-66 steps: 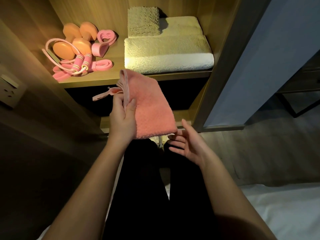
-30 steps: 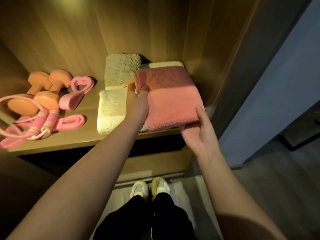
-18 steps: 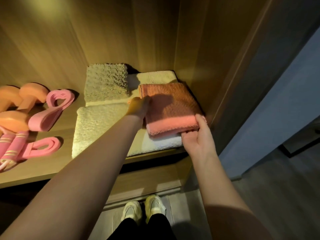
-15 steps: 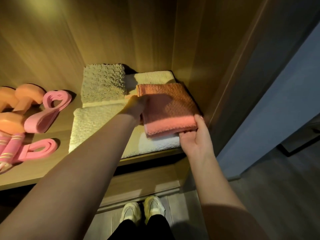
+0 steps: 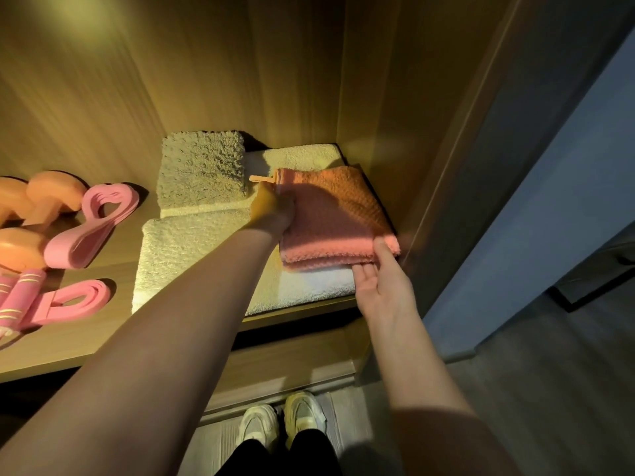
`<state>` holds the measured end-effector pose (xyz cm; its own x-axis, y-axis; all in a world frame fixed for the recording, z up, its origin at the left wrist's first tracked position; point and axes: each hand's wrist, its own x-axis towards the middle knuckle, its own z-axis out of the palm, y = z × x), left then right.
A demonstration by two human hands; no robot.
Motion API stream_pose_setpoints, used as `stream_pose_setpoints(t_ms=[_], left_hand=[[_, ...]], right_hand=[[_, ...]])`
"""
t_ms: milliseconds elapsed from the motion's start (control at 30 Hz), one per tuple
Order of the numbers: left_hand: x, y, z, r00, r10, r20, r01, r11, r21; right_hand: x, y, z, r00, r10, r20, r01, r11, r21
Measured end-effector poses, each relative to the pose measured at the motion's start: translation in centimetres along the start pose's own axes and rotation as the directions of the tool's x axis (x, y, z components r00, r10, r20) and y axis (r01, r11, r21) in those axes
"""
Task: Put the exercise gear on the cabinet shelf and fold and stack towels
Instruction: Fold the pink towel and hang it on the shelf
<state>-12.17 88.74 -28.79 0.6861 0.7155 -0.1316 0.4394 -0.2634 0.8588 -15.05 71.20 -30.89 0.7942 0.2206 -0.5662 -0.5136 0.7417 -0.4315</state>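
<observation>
A folded pink towel lies on the right part of a large white folded towel on the wooden cabinet shelf. My left hand grips the pink towel's left edge, its fingers curled out of sight. My right hand pinches the front right corner, thumb on top and fingers underneath. A small beige towel sits on the white one at the back left. On the shelf's left lie orange dumbbells, a pink heart-shaped gripper, a pink band and pink jump-rope handles.
The cabinet's side wall stands right beside the pink towel. A lower shelf edge runs below, and my shoes are on the floor in front of it. A blue-grey wall is at the right.
The pink towel went from in front of me up onto the white towel at the shelf's right. Both hands stay on it; over the last half second it hardly shifted.
</observation>
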Motion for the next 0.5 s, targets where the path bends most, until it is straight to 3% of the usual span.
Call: stream_pose_setpoints(t_ms=[100, 200, 267, 333, 367, 433, 500], left_hand=[[-1.2, 0.0, -0.2, 0.989, 0.082, -0.125, -0.053, 0.975, 0.216], [-2.7, 0.0, -1.1, 0.966, 0.238, -0.097, -0.158, 0.848, 0.506], [-3.7, 0.0, -1.8, 0.939, 0.341, 0.044, -0.297, 0.74, 0.604], [-4.8, -0.3, -2.3, 0.883, 0.423, 0.204, -0.435, 0.573, 0.695], [-5.2, -0.6, -2.3, 0.845, 0.465, 0.264, -0.494, 0.493, 0.716], [-5.7, -0.6, -2.1, 0.791, 0.519, 0.326, -0.566, 0.415, 0.713], [-5.6, -0.1, -1.7, 0.791, 0.503, 0.349, -0.573, 0.41, 0.71]], right_hand=[[-1.1, -0.3, -0.6, 0.999, -0.041, 0.001, 0.041, 0.997, -0.07], [-3.7, -0.5, -2.4, 0.986, -0.156, 0.055, 0.165, 0.892, -0.421], [-5.3, -0.9, -3.7, 0.937, -0.323, 0.134, 0.32, 0.635, -0.704], [-6.4, -1.2, -4.0, 0.797, -0.488, 0.355, 0.502, 0.208, -0.84], [-6.6, -1.4, -3.7, 0.715, -0.5, 0.489, 0.575, 0.024, -0.817], [-6.1, -1.8, -1.9, 0.591, -0.425, 0.686, 0.661, -0.232, -0.714], [-3.9, -2.1, 1.3, 0.558, -0.32, 0.766, 0.639, -0.424, -0.643]])
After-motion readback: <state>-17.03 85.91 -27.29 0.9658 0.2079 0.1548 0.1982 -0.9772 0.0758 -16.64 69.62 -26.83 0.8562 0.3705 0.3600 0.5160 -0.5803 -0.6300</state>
